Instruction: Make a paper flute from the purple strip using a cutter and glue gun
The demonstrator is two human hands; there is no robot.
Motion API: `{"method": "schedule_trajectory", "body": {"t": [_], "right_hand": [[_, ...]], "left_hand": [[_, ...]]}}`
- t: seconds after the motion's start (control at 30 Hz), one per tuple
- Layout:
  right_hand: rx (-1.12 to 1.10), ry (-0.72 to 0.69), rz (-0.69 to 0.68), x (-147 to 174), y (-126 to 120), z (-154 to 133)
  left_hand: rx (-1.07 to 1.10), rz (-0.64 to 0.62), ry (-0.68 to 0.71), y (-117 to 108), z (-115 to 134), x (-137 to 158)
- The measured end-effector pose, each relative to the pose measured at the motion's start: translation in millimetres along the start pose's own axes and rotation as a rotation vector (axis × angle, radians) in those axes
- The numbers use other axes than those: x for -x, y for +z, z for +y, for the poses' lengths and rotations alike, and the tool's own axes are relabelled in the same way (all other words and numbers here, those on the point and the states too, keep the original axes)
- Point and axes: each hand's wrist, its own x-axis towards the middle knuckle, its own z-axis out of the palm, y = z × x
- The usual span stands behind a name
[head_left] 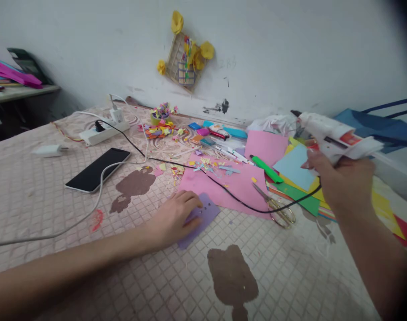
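My right hand [348, 183] is raised over the right side of the table, wrapped round a white hot glue gun [337, 133]. The gun's dark nozzle points left and up. A black cord [230, 195] runs from it across the table. Toward the middle, my left hand [178, 217] rests with fingers lightly bent and thumb apart on a piece of purple paper [208, 214]. Small dark holes show in that paper beyond the fingertips; part of it is hidden under the hand.
Gold-handled scissors [277, 207] lie by a pink sheet [223, 187] with paper scraps. A green marker [266, 168] and coloured papers are at right. On the left are a phone [98, 169], a power strip [103, 133] and a white cable [98, 200]. A wall decoration [181, 58] hangs behind.
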Motion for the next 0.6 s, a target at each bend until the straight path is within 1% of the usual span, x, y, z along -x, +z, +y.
{"method": "schedule_trajectory", "body": {"t": [0.03,0.1,0.2,0.27,0.33,0.4,0.5,0.6], "right_hand": [[-0.054,-0.005,0.002,-2,1,-3],[-0.095,-0.002,-0.012,-4,3,-7],[-0.117,-0.008,-0.007,-9,2,-9],[-0.19,-0.002,0.011,-15,0,-10],[-0.289,0.016,0.017,-23,-4,-14],[-0.359,0.032,0.017,-31,-10,-22],[-0.309,0.037,0.049,-36,-21,-35],[-0.245,-0.002,0.083,-35,-33,-37]], "left_hand": [[-0.008,-0.003,0.014,-1,-1,-6],[-0.025,-0.001,0.051,-2,-2,-19],[-0.078,0.068,0.121,0,1,-44],[-0.115,0.084,0.188,6,8,-62],[-0.164,0.054,0.275,16,20,-80],[-0.306,-0.028,0.343,26,31,-95],[-0.391,-0.063,0.346,33,39,-107],[-0.459,-0.045,0.31,22,28,-107]]}}
